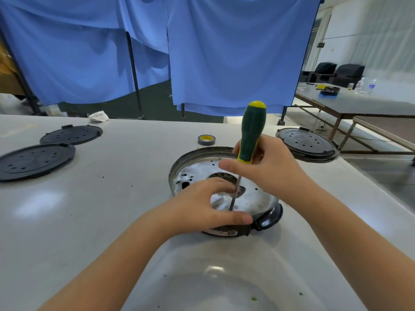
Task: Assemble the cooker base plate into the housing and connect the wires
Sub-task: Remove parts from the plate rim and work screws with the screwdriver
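At the centre of the desk, the cooker housing sits with its open side up, and the shiny metal base plate lies inside it, within the rim. The plate shows a large central opening and several small holes.

The right hand is closed around the lower part of the green-and-yellow handle of a screwdriver; this grip holds the tool nearly upright, with the thumb extended to the left of the handle. The metal shaft runs down to the near part of the base plate. The tip appears to touch the plate, but whether it sits in a screw cannot be determined from this view.

The left hand rests on the near rim of the housing. Its fingers curve over the plate next to the shaft and its thumb lies along the near edge; this grip is partly closed on the housing rim and steadies it.

Three dark perforated round covers lie on the desk: two at the far left, well apart from the housing, and one at the far right edge. A roll of tape with a yellow core stands just beyond the housing. Blue cloth hangs behind the desk.
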Demonstrator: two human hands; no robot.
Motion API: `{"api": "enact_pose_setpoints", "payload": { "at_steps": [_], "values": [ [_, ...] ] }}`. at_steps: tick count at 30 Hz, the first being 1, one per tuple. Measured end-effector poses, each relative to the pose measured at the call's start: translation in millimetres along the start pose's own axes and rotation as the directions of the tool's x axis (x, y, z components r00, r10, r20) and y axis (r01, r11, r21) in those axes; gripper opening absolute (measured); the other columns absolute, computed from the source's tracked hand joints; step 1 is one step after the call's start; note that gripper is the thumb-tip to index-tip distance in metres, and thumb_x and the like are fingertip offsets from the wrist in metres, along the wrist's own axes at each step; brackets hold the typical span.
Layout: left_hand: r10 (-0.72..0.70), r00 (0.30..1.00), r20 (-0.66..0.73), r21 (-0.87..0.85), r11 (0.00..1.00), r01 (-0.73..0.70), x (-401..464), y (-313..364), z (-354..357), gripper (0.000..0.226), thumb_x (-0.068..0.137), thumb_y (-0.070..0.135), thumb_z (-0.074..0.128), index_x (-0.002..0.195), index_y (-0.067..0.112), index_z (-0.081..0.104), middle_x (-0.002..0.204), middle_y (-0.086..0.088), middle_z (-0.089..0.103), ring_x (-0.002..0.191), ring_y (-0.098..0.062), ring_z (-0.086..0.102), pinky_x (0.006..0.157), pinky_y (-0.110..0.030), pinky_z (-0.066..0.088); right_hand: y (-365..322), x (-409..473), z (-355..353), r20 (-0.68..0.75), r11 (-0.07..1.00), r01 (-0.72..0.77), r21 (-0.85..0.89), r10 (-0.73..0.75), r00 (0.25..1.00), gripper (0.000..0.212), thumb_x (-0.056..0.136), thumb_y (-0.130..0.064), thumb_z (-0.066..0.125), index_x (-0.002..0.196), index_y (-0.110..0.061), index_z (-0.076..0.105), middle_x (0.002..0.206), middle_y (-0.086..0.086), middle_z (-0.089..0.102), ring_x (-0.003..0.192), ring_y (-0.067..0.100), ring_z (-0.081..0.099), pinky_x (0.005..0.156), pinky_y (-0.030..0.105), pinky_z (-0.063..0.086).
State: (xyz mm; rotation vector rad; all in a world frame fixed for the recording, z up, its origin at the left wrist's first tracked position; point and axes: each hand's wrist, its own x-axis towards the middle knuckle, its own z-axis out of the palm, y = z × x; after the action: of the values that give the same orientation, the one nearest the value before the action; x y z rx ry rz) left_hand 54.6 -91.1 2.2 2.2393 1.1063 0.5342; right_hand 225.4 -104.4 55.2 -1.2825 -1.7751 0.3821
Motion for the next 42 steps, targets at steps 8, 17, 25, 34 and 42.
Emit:
{"api": "enact_pose_setpoints", "payload": {
  "at_steps": [8, 17, 25, 34, 42],
  "values": [
    [0.039, 0.985, -0.168, -0.180, 0.981, -0.069, 4.7, 5.5, 2.7, 0.010, 0.086, 0.027, 0.069, 0.083, 0.036, 0.072, 0.078, 0.016, 0.073, 0.081, -0.002, 0.069, 0.077, -0.023, 0.055, -23.7, 13.0, -23.9, 0.194, 0.936, -0.087, 0.342, 0.020, 0.981, 0.040, 0.095, -0.021, 0.054, 0.132, -0.029, 0.040, 0.116, -0.002, 0.063, 0.099, 0.008, 0.067, 0.090, 0.029, 0.054],
    [0.008, 0.998, -0.059, -0.133, 0.991, -0.016, 5.7, -0.8, -0.8, 0.017, 0.090, 0.040, 0.063, 0.085, 0.027, 0.073, 0.088, 0.018, 0.071, 0.092, 0.006, 0.063, 0.084, -0.016, 0.047, -56.9, 44.1, -64.0, 0.352, 0.926, 0.232, -0.298, -0.119, 0.928, 0.020, 0.096, -0.022, 0.054, 0.111, -0.035, 0.058, 0.104, -0.010, 0.066, 0.089, 0.005, 0.064, 0.080, 0.018, 0.048],
    [-0.035, 0.994, -0.101, 0.125, 0.991, 0.048, 8.4, -0.8, 11.9, 0.043, 0.075, 0.073, 0.050, 0.092, 0.037, 0.066, 0.096, 0.022, 0.062, 0.093, 0.004, 0.057, 0.084, -0.027, 0.050, -73.8, 47.9, -61.8, 0.354, 0.714, 0.338, -0.614, -0.134, 0.926, 0.034, 0.089, -0.053, 0.050, 0.078, -0.021, 0.048, 0.059, -0.005, 0.045, 0.050, 0.012, 0.039, 0.050, 0.025, 0.031],
    [-0.060, 0.991, -0.118, 0.184, 0.980, 0.081, 8.1, 3.5, 14.0, 0.035, 0.086, 0.062, 0.050, 0.090, 0.032, 0.069, 0.103, 0.019, 0.062, 0.090, -0.001, 0.057, 0.080, -0.026, 0.048, -77.3, 46.9, -45.3, 0.356, 0.491, 0.352, -0.797, -0.090, 0.930, 0.032, 0.096, -0.045, 0.032, 0.088, -0.017, 0.046, 0.066, 0.004, 0.049, 0.054, 0.019, 0.043, 0.048, 0.029, 0.028],
    [-0.087, 0.988, -0.129, 0.174, 0.979, 0.109, 8.5, 4.4, 14.9, 0.031, 0.087, 0.058, 0.052, 0.090, 0.032, 0.070, 0.107, 0.020, 0.062, 0.098, -0.002, 0.057, 0.086, -0.030, 0.050, -88.9, 47.0, -51.2, 0.451, 0.624, 0.357, -0.695, -0.009, 0.893, 0.031, 0.093, -0.052, 0.043, 0.085, -0.024, 0.051, 0.069, -0.006, 0.052, 0.057, 0.014, 0.050, 0.049, 0.025, 0.030]
  ]
}}
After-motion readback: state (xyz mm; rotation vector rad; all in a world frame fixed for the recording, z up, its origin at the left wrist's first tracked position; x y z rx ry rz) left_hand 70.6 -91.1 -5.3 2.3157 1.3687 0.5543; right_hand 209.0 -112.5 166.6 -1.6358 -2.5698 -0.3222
